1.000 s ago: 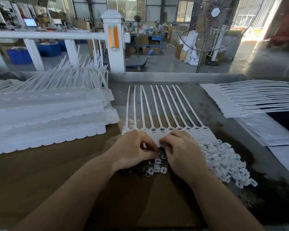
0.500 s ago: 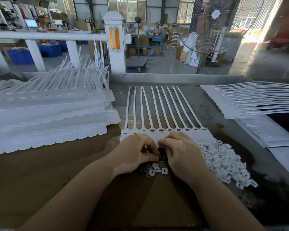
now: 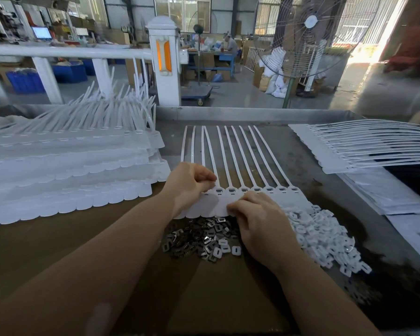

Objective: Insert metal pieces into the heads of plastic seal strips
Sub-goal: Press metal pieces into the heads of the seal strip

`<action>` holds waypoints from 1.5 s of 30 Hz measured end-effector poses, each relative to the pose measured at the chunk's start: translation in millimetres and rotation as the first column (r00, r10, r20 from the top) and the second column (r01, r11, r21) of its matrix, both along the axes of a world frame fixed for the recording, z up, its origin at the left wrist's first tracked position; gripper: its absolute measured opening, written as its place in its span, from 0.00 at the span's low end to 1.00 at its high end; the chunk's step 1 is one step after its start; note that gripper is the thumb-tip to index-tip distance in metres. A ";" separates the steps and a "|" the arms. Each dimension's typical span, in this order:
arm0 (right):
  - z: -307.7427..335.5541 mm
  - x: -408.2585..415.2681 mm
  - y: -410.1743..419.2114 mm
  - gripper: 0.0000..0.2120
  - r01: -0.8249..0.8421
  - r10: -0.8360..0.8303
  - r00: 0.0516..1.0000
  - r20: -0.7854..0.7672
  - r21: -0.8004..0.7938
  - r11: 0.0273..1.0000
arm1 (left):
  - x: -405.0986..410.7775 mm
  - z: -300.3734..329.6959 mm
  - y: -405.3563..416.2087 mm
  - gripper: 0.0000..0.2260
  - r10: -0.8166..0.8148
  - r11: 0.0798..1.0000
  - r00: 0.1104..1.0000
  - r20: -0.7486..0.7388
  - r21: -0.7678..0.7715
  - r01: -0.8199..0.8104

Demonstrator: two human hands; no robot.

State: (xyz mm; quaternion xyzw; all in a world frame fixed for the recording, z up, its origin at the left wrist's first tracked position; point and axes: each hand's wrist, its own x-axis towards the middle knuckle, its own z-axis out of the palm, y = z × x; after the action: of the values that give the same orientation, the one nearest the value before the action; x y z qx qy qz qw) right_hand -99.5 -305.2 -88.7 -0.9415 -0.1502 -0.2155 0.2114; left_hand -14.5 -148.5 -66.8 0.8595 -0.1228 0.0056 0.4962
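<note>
No writing or brand mark could be read anywhere in the head view; the monitor (image 3: 41,32) far back on the left glowed blue-white, too small to make out.

The sheet of seal strips (image 3: 238,166) lay at the middle of the bench (image 3: 228,115), white plastic, its thin tails fanned away from the person and its flat tags joined side by side along the near edge. Each head carried a small rectangular slot, and the row of heads (image 3: 257,189) ran between the two hands. The left hand (image 3: 188,184) rested over the sheet's left end, fingers curled with the tips pressed together at a head near the left of the row; whether a metal piece sat between them could not be told. The right hand (image 3: 260,223) lay on the near tags, fingertips pinching the sheet's front edge.

Just in front of the sheet, on brown cardboard (image 3: 204,287), lay a loose heap of metal pieces (image 3: 194,238), dark grey, small and stamped with an opening. A few white plastic clips (image 3: 226,248) were mixed into its right side, and a bigger pile of white clips (image 3: 323,241) spread out beyond the right hand.

Stacked strip sheets (image 3: 68,170) filled the bench's left side, tails tilted upward. Another stack (image 3: 364,146) lay at the right, tails pointing right. A standing fan (image 3: 308,35) stood behind the bench
</note>
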 end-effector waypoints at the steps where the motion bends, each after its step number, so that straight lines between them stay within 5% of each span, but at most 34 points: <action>1: 0.1 -0.2 -0.2 0.06 -0.002 0.002 1.000 0.005 0.003 1.000 | 1.9 -0.8 -0.9 0.08 0.006 1.000 1.000 -0.005 0.005 -0.006; 15: -1.4 0.9 -0.6 0.06 -0.003 0.003 1.000 0.028 0.002 1.000 | 17.5 5.3 -9.6 0.07 -0.110 0.942 0.993 -0.041 0.314 0.117; 45: -2.5 0.0 -1.0 0.06 0.020 -0.020 0.999 0.036 0.006 1.000 | 15.8 9.3 -17.7 0.09 -0.001 0.985 0.975 -0.224 0.168 0.040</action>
State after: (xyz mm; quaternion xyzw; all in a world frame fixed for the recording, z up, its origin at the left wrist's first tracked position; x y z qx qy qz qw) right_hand -99.5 -306.2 -91.2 -0.9383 -0.1438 -0.2349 0.2091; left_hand 1.3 -166.2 -57.4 0.8929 -0.0753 -0.1067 0.4310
